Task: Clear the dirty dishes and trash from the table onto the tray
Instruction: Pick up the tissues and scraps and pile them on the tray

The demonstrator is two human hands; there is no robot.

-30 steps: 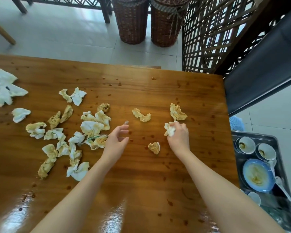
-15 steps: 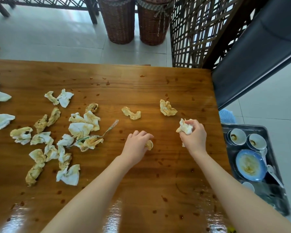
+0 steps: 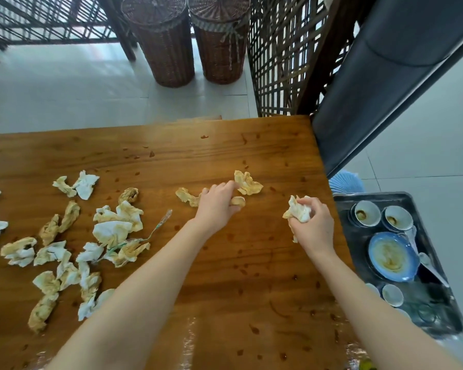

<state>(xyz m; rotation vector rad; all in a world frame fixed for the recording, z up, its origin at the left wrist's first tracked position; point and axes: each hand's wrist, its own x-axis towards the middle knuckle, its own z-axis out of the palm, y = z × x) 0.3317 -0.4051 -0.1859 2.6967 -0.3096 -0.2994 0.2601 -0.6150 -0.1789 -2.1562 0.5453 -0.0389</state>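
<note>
Dishes on the tray, most paper trash not yet cleared

The left hand [image 3: 216, 204] pinches a small yellow-stained paper wad [image 3: 238, 201], its fingertips touching a larger crumpled stained napkin [image 3: 248, 182]. The right hand [image 3: 312, 224] grips a bunched white paper napkin [image 3: 297, 209] near the table's right edge — neither load is on the tray yet. The dark metal tray [image 3: 344, 196], beside and below the glossy wooden table [image 3: 251, 268], already holds small white bowls [image 3: 365, 213] and a soiled blue plate [image 3: 392, 256], so the dishes look done — a wide scatter of stained napkins [image 3: 112, 231] on the left waits.
</note>
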